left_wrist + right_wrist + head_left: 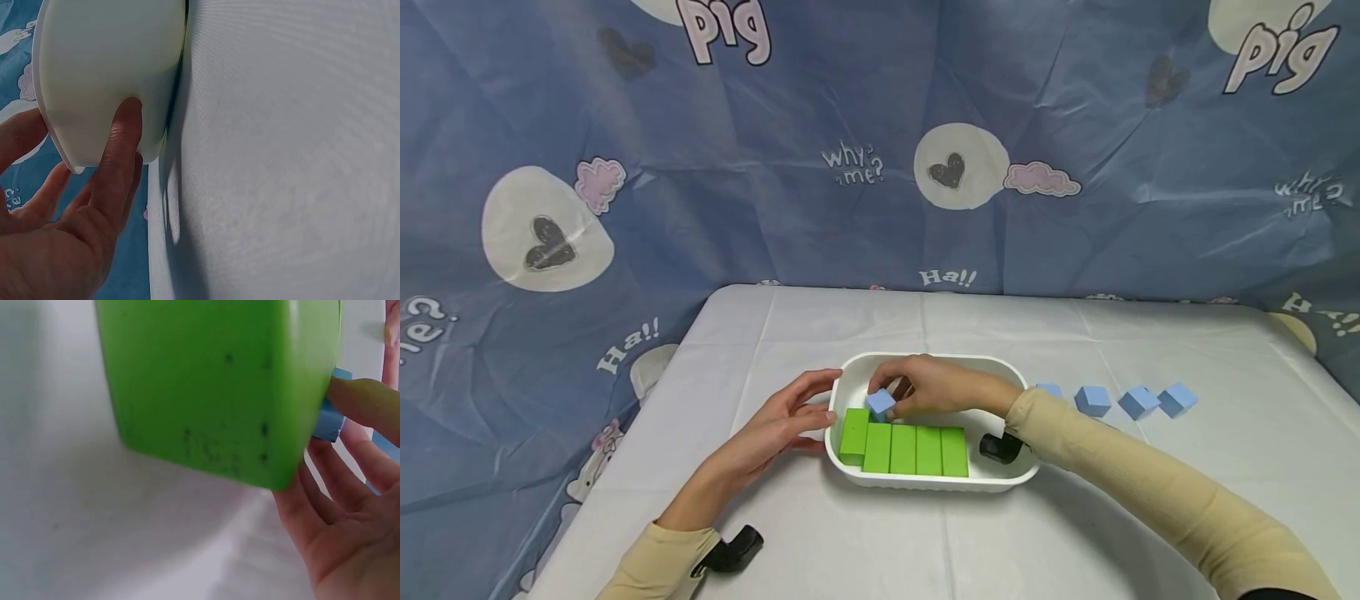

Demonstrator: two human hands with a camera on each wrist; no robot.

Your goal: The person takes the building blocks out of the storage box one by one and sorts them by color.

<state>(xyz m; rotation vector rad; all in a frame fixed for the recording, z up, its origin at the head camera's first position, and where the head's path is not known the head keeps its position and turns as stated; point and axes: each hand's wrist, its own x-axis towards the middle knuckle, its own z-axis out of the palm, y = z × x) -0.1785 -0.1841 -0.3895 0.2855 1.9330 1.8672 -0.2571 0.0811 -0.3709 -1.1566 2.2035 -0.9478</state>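
A light-blue cube [881, 403] is pinched between the thumb and fingers of my right hand [928, 385], inside the white plastic tub [992, 363]. In the right wrist view the blue cube [329, 420] is partly hidden behind a large-looking green block [200, 387] and the thumb. Several green blocks [902, 450] stand side by side along the tub's near wall; the leftmost [853, 435] sits higher than its neighbours. My left hand [775, 433] touches the tub's left end with fingers spread, and the left wrist view shows a fingertip against its outer wall [112, 62].
Several more blue cubes [1138, 402] lie on the white-covered table [820, 533] right of the tub, one partly behind the right forearm. A patterned blue cloth [850, 233] hangs behind the table. Black wrist-worn devices [741, 550] show at both sleeves, the right one over the tub.
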